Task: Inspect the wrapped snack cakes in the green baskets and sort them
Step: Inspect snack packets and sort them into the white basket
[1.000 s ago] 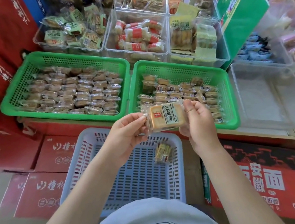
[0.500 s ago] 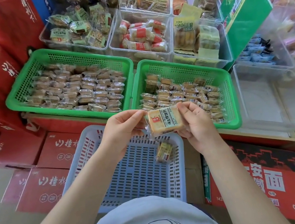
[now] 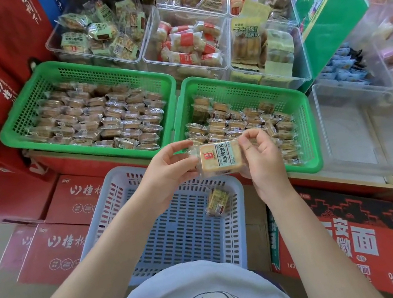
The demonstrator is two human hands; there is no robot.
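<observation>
Two hands (image 3: 168, 172) (image 3: 262, 161) pinch one cake (image 3: 219, 158); two green baskets (image 3: 27, 118) (image 3: 310, 128).

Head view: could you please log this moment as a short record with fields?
held item: wrapped snack cake, label side up
left hand: grip on the cake's left edge
right hand: grip on its right edge
left green basket: nearly full of wrapped cakes
right green basket: partly filled
blue basket: below the hands, one wrapped cake inside
</observation>
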